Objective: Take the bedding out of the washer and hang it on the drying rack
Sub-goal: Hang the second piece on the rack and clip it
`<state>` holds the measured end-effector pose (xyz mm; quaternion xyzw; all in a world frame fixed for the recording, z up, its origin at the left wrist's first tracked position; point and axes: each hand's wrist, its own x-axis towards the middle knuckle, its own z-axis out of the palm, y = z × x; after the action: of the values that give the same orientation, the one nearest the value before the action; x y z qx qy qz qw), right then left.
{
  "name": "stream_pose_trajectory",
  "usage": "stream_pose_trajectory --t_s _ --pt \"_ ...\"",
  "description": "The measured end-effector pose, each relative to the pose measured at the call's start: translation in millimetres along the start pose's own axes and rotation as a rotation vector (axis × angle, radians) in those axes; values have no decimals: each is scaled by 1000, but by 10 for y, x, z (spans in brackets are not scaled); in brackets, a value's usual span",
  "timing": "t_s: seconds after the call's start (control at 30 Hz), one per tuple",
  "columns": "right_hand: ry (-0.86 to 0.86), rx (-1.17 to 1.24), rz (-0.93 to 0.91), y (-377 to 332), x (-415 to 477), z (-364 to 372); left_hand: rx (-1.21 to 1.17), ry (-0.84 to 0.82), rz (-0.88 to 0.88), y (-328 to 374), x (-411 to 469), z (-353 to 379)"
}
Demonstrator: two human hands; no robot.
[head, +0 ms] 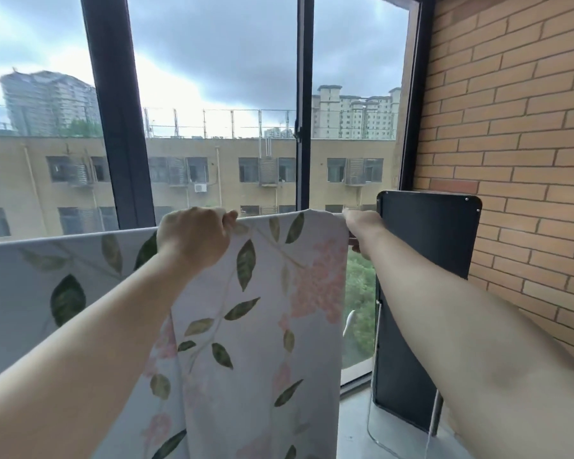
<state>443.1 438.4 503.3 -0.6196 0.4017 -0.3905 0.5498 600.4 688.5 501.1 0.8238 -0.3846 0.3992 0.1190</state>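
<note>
bedding (262, 326): pale grey-blue sheet w/ green leaves & pink blossom. Draped over a straight horiz. line at chest height in front of the window, front layer hanging down past bottom of view. Top fold runs from far left up to the R corner.
rack rail: under the fold, can't see it.
left grip (193, 235): fingers curled over the top fold, clamped on the bedding, back of hand twd camera, arm stretched fwd.
right grip (362, 225): at the sheet's top R corner, thumb below & fingers above, pinched on the edge. Arm straight out.
window frame (120, 127): dark uprights, behind the sheet. Beige building & grey clouds outside.
black panel (424, 246): tall, rounded top corners, standing just R of the right grip, near the wall.
brick wall (511, 127): R side, orange-tan bricks.
</note>
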Motion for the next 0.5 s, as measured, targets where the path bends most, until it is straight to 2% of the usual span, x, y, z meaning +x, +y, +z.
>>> stream_pose_trajectory --t_s 0.1,0.27,0.5 --pt "-138 138 72 -44 120 -66 -19 -43 -38 33 40 -18" --pt "-256 5 130 -137 287 -94 -36 -58 -131 18 91 -7" --pt "-105 72 -20 -128 400 8 111 -59 -133 0 81 24"
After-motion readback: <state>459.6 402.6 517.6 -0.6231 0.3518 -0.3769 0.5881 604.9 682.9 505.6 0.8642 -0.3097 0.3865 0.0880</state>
